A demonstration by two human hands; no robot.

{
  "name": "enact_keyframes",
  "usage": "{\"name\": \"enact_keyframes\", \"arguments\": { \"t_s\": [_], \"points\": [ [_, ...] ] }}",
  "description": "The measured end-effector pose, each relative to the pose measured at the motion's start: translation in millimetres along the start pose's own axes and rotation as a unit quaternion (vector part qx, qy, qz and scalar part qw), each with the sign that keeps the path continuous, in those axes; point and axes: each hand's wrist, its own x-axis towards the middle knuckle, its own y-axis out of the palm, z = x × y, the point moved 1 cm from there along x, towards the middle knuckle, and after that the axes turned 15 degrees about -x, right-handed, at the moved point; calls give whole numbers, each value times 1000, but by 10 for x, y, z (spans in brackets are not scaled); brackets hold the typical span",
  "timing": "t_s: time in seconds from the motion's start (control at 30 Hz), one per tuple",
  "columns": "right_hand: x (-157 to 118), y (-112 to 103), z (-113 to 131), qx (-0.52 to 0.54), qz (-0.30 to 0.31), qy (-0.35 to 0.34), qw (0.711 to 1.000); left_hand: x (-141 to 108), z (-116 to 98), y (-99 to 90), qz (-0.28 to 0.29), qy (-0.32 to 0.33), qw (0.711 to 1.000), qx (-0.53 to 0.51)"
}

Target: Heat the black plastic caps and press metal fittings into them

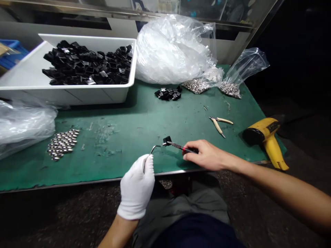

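Bench: green-topped work surface (134, 137), worn and scuffed, metal edge along the near side.
Tub: white plastic tub (64, 96) at the far left of the bench, heaped with black square parts (88, 65).
Crate: blue crate (11, 51) beyond the tub, partly out of frame.
Bags: large clear plastic bag (170, 51) bunched behind the bench, just right of the tub; a second clear bag (23, 125) over the left edge.
Small bags: two clear bags of silver parts, one (197, 86) lying against the large bag, the other (230, 89) farther right.
Heat gun: yellow and black (266, 137), lying on the right end of the bench.
Pliers: tan-handled pair (218, 124), handles spread, left of the heat gun.
Loose parts: silver rings (62, 144) laid in a tight patch at left; small pile of black pieces (168, 93) mid-bench.
Left hand: white-gloved (136, 186), fingers curled closed around the shank of a wire hook (154, 148), held upright over the bench edge, bent tip pointing right.
Right hand: bare (207, 155), thumb and fingers pressed together, pinching red-sleeved tweezers (178, 147).
Held piece: black square piece (167, 140) gripped at the tweezer tips, in the air above the bench, just beside the hook tip; contact between them cannot be told.
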Motion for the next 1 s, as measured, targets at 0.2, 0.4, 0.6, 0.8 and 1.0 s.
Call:
{"name": "enact_keyframes", "arguments": {
  "t_s": [0.2,0.4,0.6,0.8,1.0],
  "points": [
    [40,395,-106,342,44,56,937,366,83,185,16,7,994,108],
    [32,652,-45,450,-37,4,892,247,-359,49,12,-141,977,-158],
    [-31,792,62,531,-25,-83,843,-229,-347,313,216,-522,605,-561],
    [-132,733,101,574,83,-123,805,-244,-393,313,322,-478,433,-693],
    [-189,542,-7,531,121,-161,823,-185,-831,238,366,-442,308,-759]
  ]
}}
